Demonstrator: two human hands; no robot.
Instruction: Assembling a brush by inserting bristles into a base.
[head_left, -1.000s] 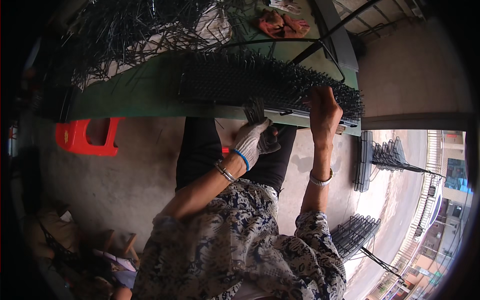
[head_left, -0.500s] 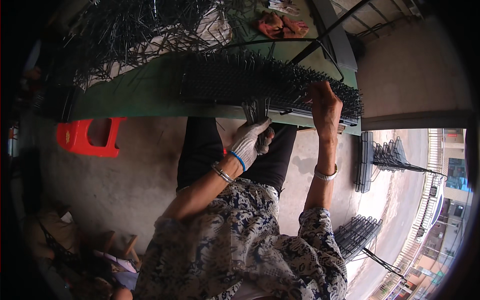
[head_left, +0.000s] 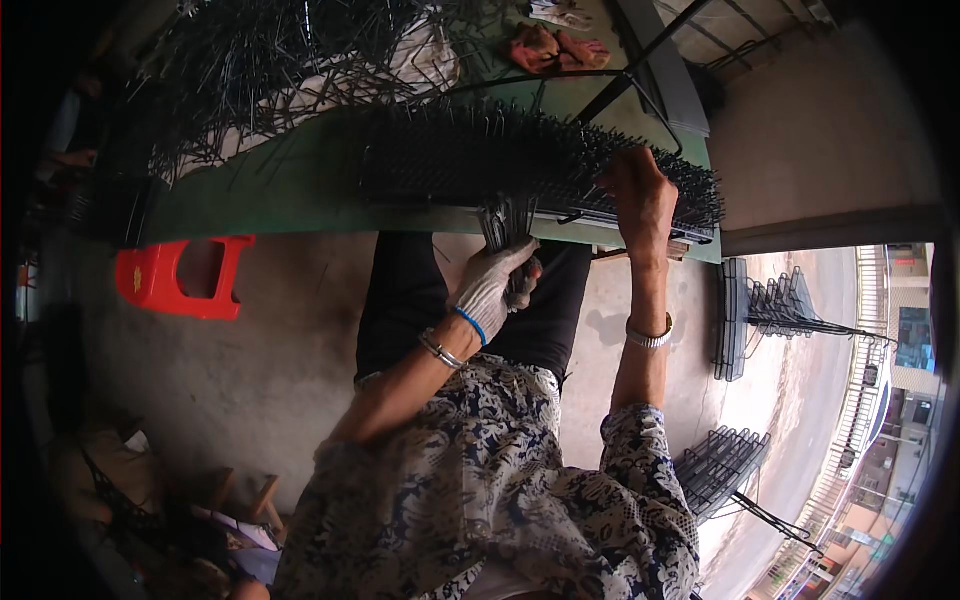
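Observation:
My left hand (head_left: 493, 282), in a pale knitted glove with a blue cuff edge, is closed round a bundle of thin dark strips (head_left: 508, 220) in front of the table edge. On the green table (head_left: 270, 200) lies a long black perforated rack (head_left: 430, 165). Many short dark pieces stand upright in its back and right portions, while its near left part shows bare mesh. My bare right hand (head_left: 645, 205) is over the rack's right part with its fingers pinched together. What lies between those fingertips is too small and dark to make out.
Behind the rack, a heap of dark strips (head_left: 300, 60) lies partly on white cloth (head_left: 425, 50). Reddish work gloves (head_left: 555, 50) lie near a black metal bar (head_left: 650, 60). A red plastic stool (head_left: 232, 275) stands left of my legs. Wire racks (head_left: 735, 320) stand at right; another person sits lower left.
My right hand has shifted slightly left and farther over the rack. My left hand keeps the bundle in nearly the same place.

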